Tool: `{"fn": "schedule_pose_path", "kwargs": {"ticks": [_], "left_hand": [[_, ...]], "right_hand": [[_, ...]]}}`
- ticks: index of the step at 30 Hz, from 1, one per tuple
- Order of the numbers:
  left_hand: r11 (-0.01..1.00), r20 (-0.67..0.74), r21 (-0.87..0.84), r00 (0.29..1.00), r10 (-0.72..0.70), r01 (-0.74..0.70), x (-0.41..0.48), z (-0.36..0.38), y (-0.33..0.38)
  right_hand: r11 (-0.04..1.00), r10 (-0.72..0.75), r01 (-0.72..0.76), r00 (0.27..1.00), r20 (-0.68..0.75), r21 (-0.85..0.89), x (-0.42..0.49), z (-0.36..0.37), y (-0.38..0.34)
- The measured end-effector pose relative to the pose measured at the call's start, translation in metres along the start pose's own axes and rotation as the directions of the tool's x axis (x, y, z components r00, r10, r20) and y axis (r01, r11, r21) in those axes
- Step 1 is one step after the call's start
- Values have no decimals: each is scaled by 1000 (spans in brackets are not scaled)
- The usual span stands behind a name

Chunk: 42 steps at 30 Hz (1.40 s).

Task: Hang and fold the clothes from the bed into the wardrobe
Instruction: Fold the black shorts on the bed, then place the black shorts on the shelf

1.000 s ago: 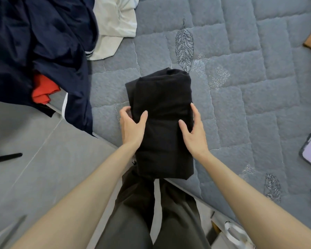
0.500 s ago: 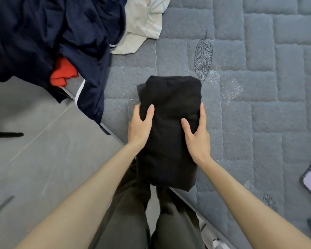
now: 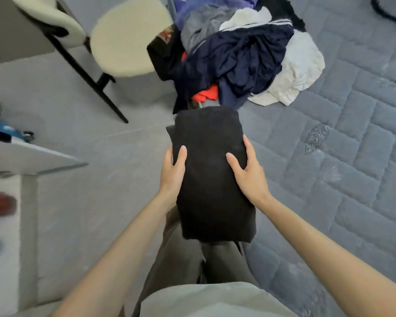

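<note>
One folded garment [image 3: 212,177] is clasped by left hand [image 3: 173,173] and right hand [image 3: 249,173] at the bed's [image 3: 352,179] edge. Thumbs are laid atop, with fingers [image 3: 247,143] curled round its sides.

The black garment [image 3: 212,197] hides fingers of the left hand [image 3: 172,177] and right hand [image 3: 249,177]; at nine o'clock, a red blur [image 3: 0,205] is unidentifiable.

The left hand [image 3: 172,173] and the right hand [image 3: 249,175] are gripping a folded black garment [image 3: 213,179] by its long sides (thumbs on top, other fingers mostly hidden), holding it over the person's legs beside the grey quilted bed [image 3: 352,161]. A heap of clothes [image 3: 240,56] is lying on the bed's corner, near a cream chair [image 3: 124,40].
</note>
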<state>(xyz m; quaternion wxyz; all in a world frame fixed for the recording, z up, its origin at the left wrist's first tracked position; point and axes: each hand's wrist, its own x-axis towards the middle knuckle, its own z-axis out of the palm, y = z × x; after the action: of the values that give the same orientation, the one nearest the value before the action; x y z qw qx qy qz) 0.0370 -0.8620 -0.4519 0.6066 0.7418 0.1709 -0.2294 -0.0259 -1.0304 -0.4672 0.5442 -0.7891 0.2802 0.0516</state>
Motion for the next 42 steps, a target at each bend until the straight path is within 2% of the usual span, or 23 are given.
{"fn": "schedule_pose_path", "kwargs": {"ticks": [3, 7, 15, 22, 27, 31, 36, 42], "left_hand": [[992, -117, -124, 992, -47, 33, -30, -62, 16], [966, -284, -259, 957, -67, -9, -67, -150, 37], [895, -544, -409, 835, -85, -176, -136, -339, 85], [881, -749, -327, 662, -20, -343, -198, -507, 132], [873, -837, -246, 546, 27, -420, -246, -604, 176], [848, -886, -159, 452, 103, -505, -279, -675, 220], [791, -924, -105, 353, 146, -603, -310, -755, 278], [759, -964, 12, 195, 182, -651, -337, -859, 334]], "right_hand": [[991, -123, 128, 984, 129, -31, -16, 32, -53], [954, -275, 299, 911, 309, -33, -41, 86, -133], [846, -459, 533, 692, 557, 36, -108, 220, -295], [721, -614, 656, 455, 645, 222, -183, 344, -438], [640, -687, 691, 317, 654, 337, -240, 405, -537], [591, -740, 659, 212, 638, 465, -279, 440, -616], [554, -776, 589, 111, 621, 588, -316, 481, -715], [530, -794, 506, 15, 608, 680, -355, 557, -826]]}}
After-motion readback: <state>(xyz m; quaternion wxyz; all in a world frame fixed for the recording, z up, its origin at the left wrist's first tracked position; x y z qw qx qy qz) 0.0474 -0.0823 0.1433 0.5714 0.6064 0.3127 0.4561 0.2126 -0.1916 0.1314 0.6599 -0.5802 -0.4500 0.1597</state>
